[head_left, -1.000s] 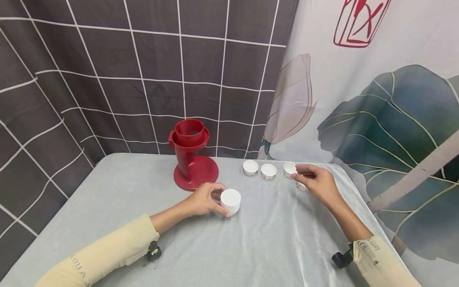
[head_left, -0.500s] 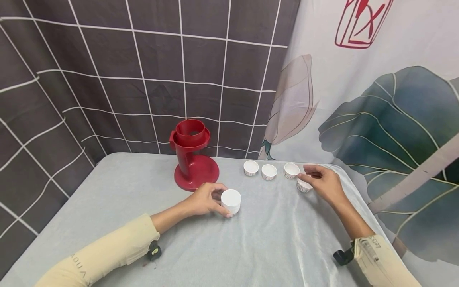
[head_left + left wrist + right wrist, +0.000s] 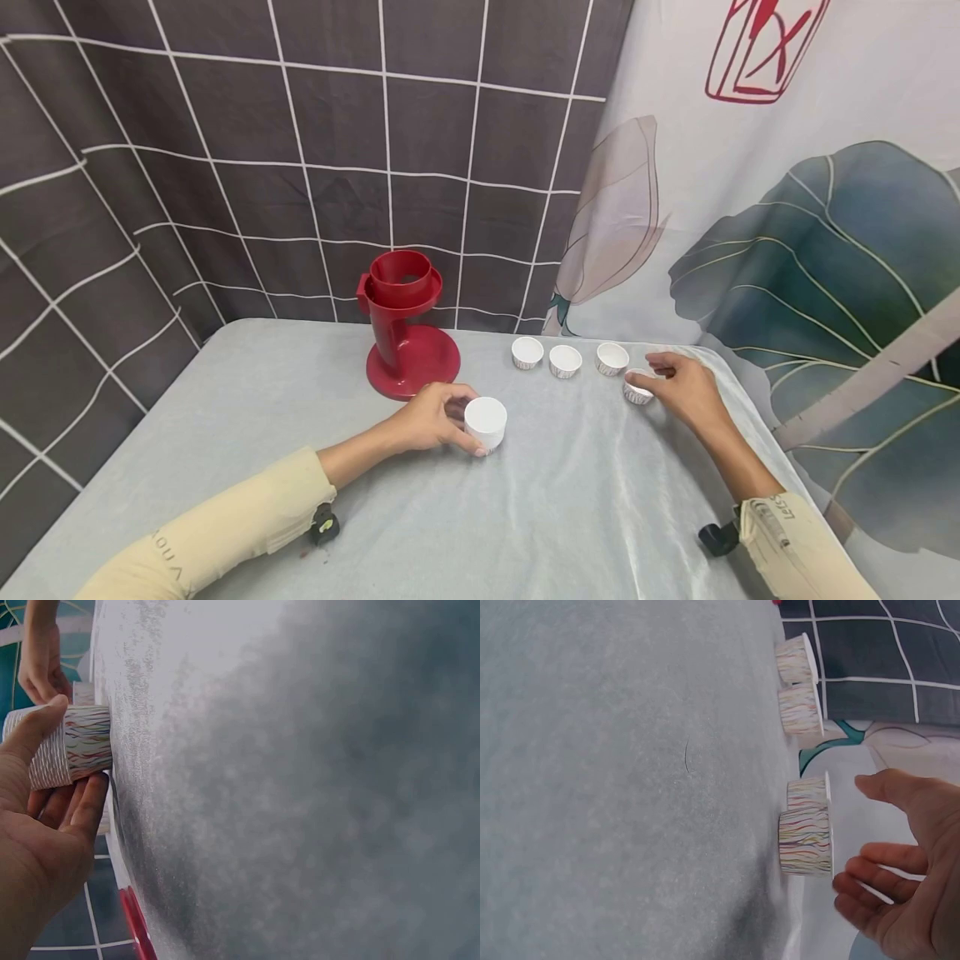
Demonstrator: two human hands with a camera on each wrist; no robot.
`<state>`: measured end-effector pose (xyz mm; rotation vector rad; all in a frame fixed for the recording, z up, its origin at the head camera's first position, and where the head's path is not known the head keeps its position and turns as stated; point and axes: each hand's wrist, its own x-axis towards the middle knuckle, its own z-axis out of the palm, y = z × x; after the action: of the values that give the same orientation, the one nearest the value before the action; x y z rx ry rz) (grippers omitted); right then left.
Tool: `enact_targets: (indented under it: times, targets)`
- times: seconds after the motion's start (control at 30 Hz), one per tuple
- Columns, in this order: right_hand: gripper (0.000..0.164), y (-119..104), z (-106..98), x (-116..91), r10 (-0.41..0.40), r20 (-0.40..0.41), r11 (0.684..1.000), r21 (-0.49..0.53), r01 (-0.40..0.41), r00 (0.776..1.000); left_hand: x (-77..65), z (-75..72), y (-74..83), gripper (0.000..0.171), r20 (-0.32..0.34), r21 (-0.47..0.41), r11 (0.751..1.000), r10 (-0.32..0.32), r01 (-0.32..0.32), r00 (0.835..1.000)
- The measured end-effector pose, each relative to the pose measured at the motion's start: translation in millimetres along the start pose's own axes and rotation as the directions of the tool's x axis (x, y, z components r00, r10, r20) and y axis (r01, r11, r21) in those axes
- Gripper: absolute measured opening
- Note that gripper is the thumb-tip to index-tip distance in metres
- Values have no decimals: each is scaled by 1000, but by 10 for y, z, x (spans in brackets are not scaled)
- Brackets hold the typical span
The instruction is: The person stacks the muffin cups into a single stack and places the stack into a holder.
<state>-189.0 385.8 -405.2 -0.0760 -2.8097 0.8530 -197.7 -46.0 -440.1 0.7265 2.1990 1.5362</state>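
Observation:
My left hand [image 3: 433, 417] grips a stack of white paper baking cups [image 3: 485, 423], thumb on the near side and fingers behind. In the left wrist view the stack [image 3: 82, 746] shows nested rims above a side with coloured streaks; its base is at the cloth. My right hand [image 3: 684, 388] is over a single baking cup [image 3: 638, 395] at the far right. Seen from the right wrist, that hand [image 3: 911, 859] has thumb and fingers spread just above the streaked cup [image 3: 805, 844], holding nothing. More single cups [image 3: 527, 353] stand upright leftward along the back.
A red plastic stand [image 3: 390, 333] with a round base and a ring-shaped top is at the back, behind my left hand. Pale grey cloth [image 3: 525, 517] covers the table. Dark checked fabric [image 3: 315, 200] and a printed curtain [image 3: 750, 192] hang behind it.
My right hand has drawn a little to the right and its fingers have spread, leaving more of the far-right cup in sight. The left hand keeps its grip on the stack.

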Motion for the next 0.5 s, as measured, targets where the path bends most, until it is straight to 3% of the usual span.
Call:
enact_targets:
  times: [0.27,0.5]
  targets:
    - [87,19,19,3,80,116,996,-44,-75,990,0,-1,-3,53,-2,12,1000,-5,5,1000]
    - [84,12,33,7,93,131,993,-84,-82,987,12,0,-11,51,-4,1,1000,5,-5,1000]
